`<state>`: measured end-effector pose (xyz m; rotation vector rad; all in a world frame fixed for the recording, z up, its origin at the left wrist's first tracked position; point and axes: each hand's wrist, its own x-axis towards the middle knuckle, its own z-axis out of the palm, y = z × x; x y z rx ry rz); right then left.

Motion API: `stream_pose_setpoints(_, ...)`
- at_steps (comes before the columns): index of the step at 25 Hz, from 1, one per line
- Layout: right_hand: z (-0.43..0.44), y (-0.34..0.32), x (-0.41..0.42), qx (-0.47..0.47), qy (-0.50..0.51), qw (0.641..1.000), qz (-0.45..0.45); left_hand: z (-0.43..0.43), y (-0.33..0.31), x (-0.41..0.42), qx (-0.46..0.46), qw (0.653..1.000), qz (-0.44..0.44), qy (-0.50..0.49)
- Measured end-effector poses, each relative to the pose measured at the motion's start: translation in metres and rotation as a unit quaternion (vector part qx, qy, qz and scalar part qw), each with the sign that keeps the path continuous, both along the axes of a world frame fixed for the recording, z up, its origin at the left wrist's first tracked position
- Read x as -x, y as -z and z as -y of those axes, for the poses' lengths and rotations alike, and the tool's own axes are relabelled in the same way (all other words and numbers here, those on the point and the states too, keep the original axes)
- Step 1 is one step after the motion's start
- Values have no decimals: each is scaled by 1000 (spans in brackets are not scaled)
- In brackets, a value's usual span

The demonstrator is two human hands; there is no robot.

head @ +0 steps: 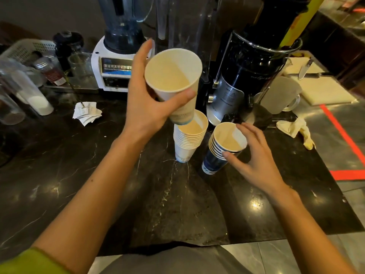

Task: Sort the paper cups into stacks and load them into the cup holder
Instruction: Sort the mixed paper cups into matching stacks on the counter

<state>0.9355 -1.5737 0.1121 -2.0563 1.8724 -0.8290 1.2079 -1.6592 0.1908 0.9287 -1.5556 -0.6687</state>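
My left hand [146,99] grips a single white paper cup [173,76], tilted with its mouth toward me, just above a stack of several white cups [187,143] standing on the dark marble counter [79,165]. The held cup's base hangs over the stack's mouth. To the right a shorter stack of several blue cups [217,157] leans slightly. My right hand [254,155] has its thumb and fingers around the rim of that blue stack. Clear tall tubes [177,20], possibly the cup holder, stand at the back.
A white blender [116,62] stands behind my left hand, a black and silver juicer [243,76] behind the stacks. Glass jars [19,91] and a basket crowd the left. Crumpled receipts [87,113] lie on the counter. A cutting board with a knife [305,70] sits at right.
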Motion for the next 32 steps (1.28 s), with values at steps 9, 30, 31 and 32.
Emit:
stream_pose_setpoints(9, -9, 33, -5, -81, 48, 989, 113, 15, 65, 35, -142, 984, 82, 69)
stream_pose_setpoints(30, 0, 37, -9, -76, 59, 980, 174, 8, -18, 68, 6, 993, 73, 91)
stream_pose_setpoints(31, -1, 37, -8, -72, 57, 980, 176, 7, -15, 71, -3, 992, 78, 101)
stream_pose_setpoints(32, 0, 38, -7, -69, 52, 980, 178, 6, -12, 72, -14, 991, 82, 109)
